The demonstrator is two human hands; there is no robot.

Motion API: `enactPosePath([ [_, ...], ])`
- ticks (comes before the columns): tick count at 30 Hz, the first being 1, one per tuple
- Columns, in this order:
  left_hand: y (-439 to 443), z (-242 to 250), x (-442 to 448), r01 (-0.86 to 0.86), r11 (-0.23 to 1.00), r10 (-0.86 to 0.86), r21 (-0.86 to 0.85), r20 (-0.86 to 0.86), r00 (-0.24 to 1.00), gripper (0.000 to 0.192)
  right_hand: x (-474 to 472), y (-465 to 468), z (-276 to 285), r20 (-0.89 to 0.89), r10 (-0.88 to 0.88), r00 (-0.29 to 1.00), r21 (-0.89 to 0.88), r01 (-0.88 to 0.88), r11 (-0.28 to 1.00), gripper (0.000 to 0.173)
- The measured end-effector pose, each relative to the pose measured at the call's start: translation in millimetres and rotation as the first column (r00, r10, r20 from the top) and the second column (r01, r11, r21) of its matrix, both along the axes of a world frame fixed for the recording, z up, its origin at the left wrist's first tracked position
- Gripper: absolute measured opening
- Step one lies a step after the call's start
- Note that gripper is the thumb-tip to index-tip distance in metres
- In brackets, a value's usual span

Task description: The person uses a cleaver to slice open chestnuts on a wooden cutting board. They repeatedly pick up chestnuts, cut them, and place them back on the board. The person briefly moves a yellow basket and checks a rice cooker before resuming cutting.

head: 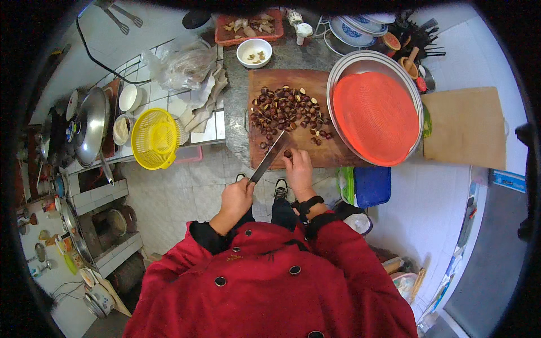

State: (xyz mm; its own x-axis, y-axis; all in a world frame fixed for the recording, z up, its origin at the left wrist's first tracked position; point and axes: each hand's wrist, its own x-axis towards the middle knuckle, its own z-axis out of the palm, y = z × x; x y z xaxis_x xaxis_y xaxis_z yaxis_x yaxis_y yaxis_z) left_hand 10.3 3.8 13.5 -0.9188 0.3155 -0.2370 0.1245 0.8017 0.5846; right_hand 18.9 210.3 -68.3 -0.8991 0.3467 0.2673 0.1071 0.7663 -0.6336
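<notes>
My left hand (235, 200) grips the handle of a kitchen knife (270, 156), its broad blade angled up and to the right over the front of a wooden cutting board (270, 78). Between the fingertips of my right hand (300, 169) is a dark brown chestnut (288, 153), just right of the blade. A spread of chestnuts (283, 107) covers the board's middle and left. Some of them show pale cut flesh. A few lie apart toward the right, near a metal basin (331, 86) with a red mesh colander (376, 118) in it. The basin overlaps the board's right side.
A white bowl (254, 64) with small scraps stands behind the board, before a red basket (219, 38) of roots. On the left tiled counter are a yellow colander (154, 137), plastic bags (181, 63) and a wok (91, 126). Another board (465, 126) stands at the right.
</notes>
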Motion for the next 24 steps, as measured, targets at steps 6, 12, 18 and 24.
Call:
enactPosePath([
  [6, 10.5, 1.4, 2.6, 0.039, 0.996, -0.038, -0.082, 0.021, 0.999, 0.021, 3.1, 7.6, 3.2, 0.038, 0.023, 0.999, -0.026, -0.022, 0.999, 0.028],
  [12, 18.3, -2.4, 6.0, 0.089, 0.987, -0.095, -0.131, -0.040, 0.995, 0.019, -0.3, 5.9, 0.8, 0.021, 0.011, 1.000, 0.057, -0.012, 0.998, 0.018],
  [18, 20.2, -5.0, 7.9, 0.123, 0.975, -0.148, -0.183, -0.130, 0.980, 0.018, 1.0, 7.2, -6.5, 0.049, 0.019, 0.999, 0.061, -0.022, 0.998, 0.015],
  [24, 23.2, -1.9, 9.7, 0.174, 0.939, -0.218, -0.295, -0.124, 0.968, 0.011, -1.6, 5.8, -10.9, 0.056, 0.000, 0.998, 0.051, -0.003, 0.999, 0.015],
])
